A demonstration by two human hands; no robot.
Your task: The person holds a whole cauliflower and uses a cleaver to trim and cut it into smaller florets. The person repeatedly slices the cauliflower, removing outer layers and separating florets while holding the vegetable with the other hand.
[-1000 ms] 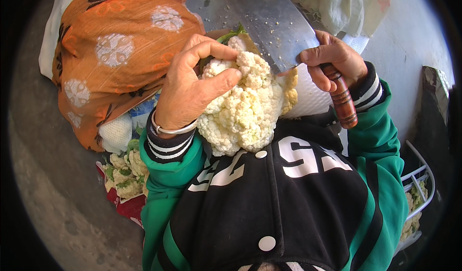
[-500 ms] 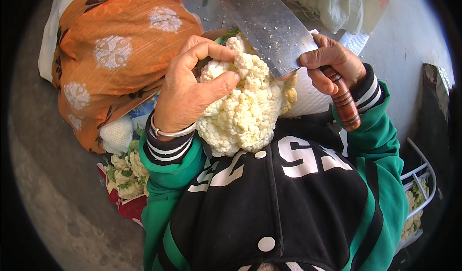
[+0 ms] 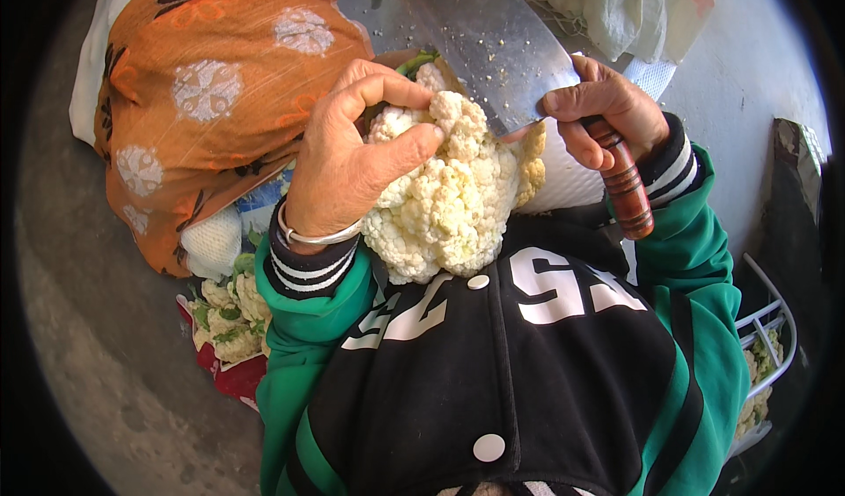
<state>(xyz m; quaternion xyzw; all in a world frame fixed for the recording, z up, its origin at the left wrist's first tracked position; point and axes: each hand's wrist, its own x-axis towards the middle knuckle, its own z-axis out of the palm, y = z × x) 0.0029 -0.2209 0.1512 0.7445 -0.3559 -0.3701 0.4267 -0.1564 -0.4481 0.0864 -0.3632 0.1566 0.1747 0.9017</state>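
A large cream-white cauliflower is held close to the front of my jacket. My left hand grips it from the left, thumb and forefinger bent round a knob of florets near its top. My right hand holds a wide cleaver, its dark red wooden handle sticking out below my fingers. The thumb presses on the blade near the handle. White crumbs cling to the blade, whose lower edge lies against the cauliflower's upper right side. A browned floret shows on the right.
Orange patterned cloth covers something at the upper left. Below it, cauliflower pieces lie in a red container. More pieces sit in a white rack at the right. A pale plastic bag stands at the upper right.
The cleaver has shifted slightly, its lower blade corner moving a little left and up. The cauliflower has moved slightly. Both hands keep their holds.
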